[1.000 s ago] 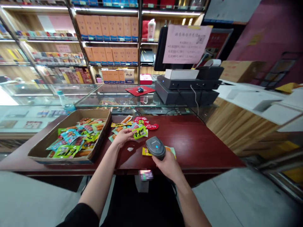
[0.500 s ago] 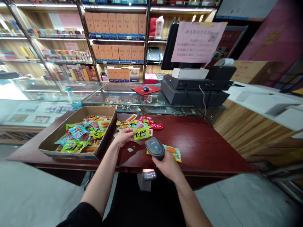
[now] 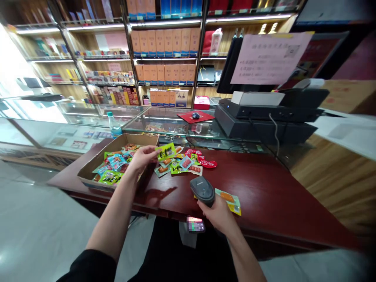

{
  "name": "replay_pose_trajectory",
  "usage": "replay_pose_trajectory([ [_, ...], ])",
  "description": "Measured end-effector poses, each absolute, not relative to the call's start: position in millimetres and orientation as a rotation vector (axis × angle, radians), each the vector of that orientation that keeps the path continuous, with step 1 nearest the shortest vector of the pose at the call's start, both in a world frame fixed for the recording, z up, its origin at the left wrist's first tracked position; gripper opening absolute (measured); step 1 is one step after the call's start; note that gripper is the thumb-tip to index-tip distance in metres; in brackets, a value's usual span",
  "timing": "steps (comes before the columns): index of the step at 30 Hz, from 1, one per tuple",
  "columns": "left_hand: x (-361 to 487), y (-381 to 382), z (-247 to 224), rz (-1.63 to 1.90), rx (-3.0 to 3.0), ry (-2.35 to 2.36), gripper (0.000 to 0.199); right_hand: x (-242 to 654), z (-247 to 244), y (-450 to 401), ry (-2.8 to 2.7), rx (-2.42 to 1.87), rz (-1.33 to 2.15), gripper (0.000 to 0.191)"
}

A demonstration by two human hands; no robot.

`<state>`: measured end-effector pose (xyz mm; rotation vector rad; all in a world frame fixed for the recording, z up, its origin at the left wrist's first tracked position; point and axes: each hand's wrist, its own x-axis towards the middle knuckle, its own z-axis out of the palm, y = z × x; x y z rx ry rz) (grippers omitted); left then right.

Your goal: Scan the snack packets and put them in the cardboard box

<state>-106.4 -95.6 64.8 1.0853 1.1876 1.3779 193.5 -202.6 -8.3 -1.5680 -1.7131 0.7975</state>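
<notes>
Raised above the right rim of the cardboard box point(image 3: 147, 138), my left hand point(image 3: 143, 157) pinches a green snack packet point(image 3: 166, 152) by its left end. Inside the box lie several small packets in blue, green and clear wrappers. My right hand point(image 3: 219, 213) is wrapped round the handle of a dark grey barcode scanner point(image 3: 202, 190), its head pointing up and left. A loose pile of sausage packets point(image 3: 185, 162) lies on the table in front of the scanner. Beside my right hand, partly hidden by it, are sausage packets point(image 3: 232, 201) in yellow and pale green.
The dark red table point(image 3: 264, 196) meets a glass display counter point(image 3: 164, 121). A water bottle point(image 3: 114, 125) stands behind the box. A mouse point(image 3: 195, 115) rests on a red mat. At the back right is a monitor point(image 3: 227, 64) above a black cash drawer point(image 3: 249, 127). A phone point(image 3: 196, 224) is at the table's front edge.
My left hand has lifted the green packet off the pile and carried it left, up toward the box. The scanner stays in my right hand, its blue light no longer showing. The view has turned left.
</notes>
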Motion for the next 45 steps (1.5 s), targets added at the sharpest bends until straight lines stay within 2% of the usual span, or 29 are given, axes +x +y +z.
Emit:
replay_pose_trajectory([
  [3, -147.8, -96.6, 94.7, 1.674, 1.136, 1.339, 0.054, 190.1, -9.4, -199.4, -1.755, -1.542, 0.808, 0.016],
  [6, -163.9, -100.0, 106.8, 1.732, 1.211, 1.402, 0.056, 189.0, -8.6, -197.8, -1.758, -1.532, 0.803, 0.015],
  [11, -123.7, -101.4, 86.2, 1.518, 1.301, 1.422, 0.052, 197.2, -5.2, -199.9, -1.720, -1.534, 0.760, 0.014],
  [16, -56.2, -91.6, 49.5, 1.257, 1.403, 1.332, 0.048, 223.1, -6.2, -207.8, -1.620, -1.582, 0.728, 0.020],
  [24, 57.1, -99.3, -4.7, 0.875, 1.726, 1.110, 0.029, 275.2, -5.4, -222.4, -1.448, -1.693, 0.608, 0.028],
  [30, 109.7, -131.1, -24.0, 0.604, 2.416, 0.850, 0.051, 290.2, -4.2, -227.8, -1.380, -1.739, 0.565, 0.027],
  [34, 106.5, -128.6, -29.5, 0.496, 2.531, 0.907, 0.047, 286.2, -6.7, -228.0, -1.389, -1.728, 0.564, 0.026],
  [41, 45.2, -83.4, -33.7, 0.595, 2.462, 1.180, 0.040, 276.5, -10.1, -223.7, -1.401, -1.730, 0.605, 0.026],
  [45, 31.0, -62.1, -33.7, 0.602, 2.368, 1.153, 0.037, 270.4, -11.3, -220.9, -1.432, -1.698, 0.639, 0.028],
])
